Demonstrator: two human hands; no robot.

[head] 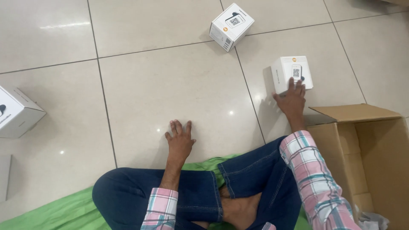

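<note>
- Legs in dark blue denim jeans (200, 191) lie folded cross-legged nearest of all, one bare foot tucked between the knees, so the person sits low with everything on the floor inside arm's reach.
- Beneath them a crumpled green plastic sheet (51, 211) covers the tiles, apparently as a seat between body and floor.
- Just ahead of the knee, the left hand (180, 138) presses flat on the glossy beige floor tiles (170, 81), fingers slightly spread and holding nothing; it looks like a prop, taking weight while the body leans the other way.
- At the person's right side an open brown cardboard carton (366, 145) stands with a flap folded outward, its mouth upward and close against the thigh, handy for lifting things in or out.
- Beyond the carton's flap, the right hand (292, 100), at the end of a pink plaid sleeve, stretches out with its fingers laid over the near edge of a small white square box with a printed top (292, 72); the thumb sits at the box's left side, a loose grasp and not a lift, since the box rests on the tile.
- Farther off, a second white box of the same kind (231, 26) sits askew, well apart.
- Over at the left edge a third white box (17, 114) stands alone, partly cut off.
</note>
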